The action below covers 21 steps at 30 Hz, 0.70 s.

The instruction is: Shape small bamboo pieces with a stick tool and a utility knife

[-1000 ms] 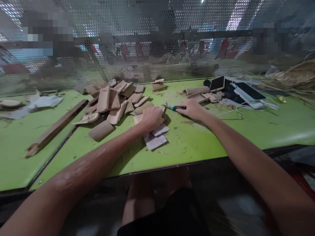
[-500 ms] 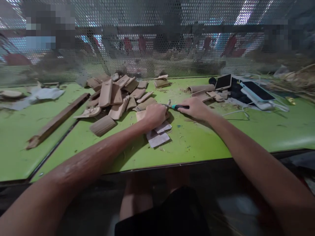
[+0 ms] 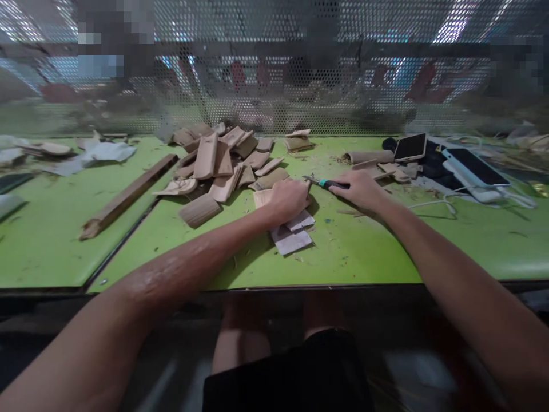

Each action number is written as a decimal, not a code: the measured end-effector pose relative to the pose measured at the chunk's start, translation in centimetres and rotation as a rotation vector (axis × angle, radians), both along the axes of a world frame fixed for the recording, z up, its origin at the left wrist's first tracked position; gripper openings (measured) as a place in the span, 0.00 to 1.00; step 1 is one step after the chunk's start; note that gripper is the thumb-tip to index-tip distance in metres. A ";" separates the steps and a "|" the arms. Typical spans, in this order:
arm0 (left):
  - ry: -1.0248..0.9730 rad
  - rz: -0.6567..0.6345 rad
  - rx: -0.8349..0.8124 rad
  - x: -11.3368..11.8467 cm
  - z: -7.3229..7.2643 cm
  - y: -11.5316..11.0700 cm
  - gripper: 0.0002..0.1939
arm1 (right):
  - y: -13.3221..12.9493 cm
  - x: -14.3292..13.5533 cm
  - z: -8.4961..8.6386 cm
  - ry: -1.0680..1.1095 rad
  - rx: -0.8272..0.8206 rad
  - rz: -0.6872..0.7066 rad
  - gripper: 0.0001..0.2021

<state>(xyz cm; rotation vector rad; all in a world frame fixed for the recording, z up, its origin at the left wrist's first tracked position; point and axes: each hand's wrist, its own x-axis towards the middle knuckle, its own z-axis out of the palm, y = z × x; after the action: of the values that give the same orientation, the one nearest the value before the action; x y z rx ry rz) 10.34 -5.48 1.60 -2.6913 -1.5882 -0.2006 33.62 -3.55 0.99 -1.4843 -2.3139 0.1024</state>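
My right hand [image 3: 359, 189] is closed round the black and teal handle of a small tool [image 3: 329, 183], whose thin metal tip points left toward my left hand. My left hand [image 3: 290, 200] is closed on a small pale wooden piece [image 3: 306, 198], mostly hidden by the fingers. A short gap shows between the tool's tip and the left fingers. Beneath and beside that hand lie a flat light wood piece [image 3: 261, 198] and some paper slips [image 3: 291, 240]. A heap of curved wooden pieces [image 3: 206, 155] sits to the left.
A long wooden bar [image 3: 128, 197] lies at the left near a seam in the green table [image 3: 369, 252]. Phones [image 3: 476, 166] with white cables and a wooden tube [image 3: 369, 156] are at the right. A perforated metal screen [image 3: 274, 80] stands behind.
The view has shifted, so the scene appears farther right. The tool's tip has drawn back from my left hand, leaving a gap. Both hands keep their holds.
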 end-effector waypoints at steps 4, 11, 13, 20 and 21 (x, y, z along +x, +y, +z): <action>-0.002 0.001 0.008 -0.1 -0.1 0.1 0.18 | -0.3 0.0 0.2 -0.011 -0.004 -0.011 0.21; -0.013 -0.005 0.000 -0.2 -0.2 0.3 0.17 | -1.2 -1.3 0.7 -0.021 -0.043 0.029 0.21; -0.011 -0.001 -0.011 -0.2 -0.1 0.3 0.17 | -0.8 -1.1 0.5 -0.026 -0.043 0.011 0.21; -0.014 -0.016 0.010 -0.3 -0.2 0.2 0.18 | -0.1 -0.3 0.0 -0.044 0.013 -0.046 0.21; -0.012 -0.015 0.012 -0.3 -0.2 0.2 0.17 | -0.3 -0.4 0.2 -0.037 0.003 -0.032 0.21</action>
<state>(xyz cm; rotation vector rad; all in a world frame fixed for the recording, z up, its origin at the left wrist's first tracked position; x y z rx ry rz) 10.00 -5.30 1.37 -2.6992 -1.5647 -0.2260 33.26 -3.82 1.15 -1.5330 -2.3172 0.0629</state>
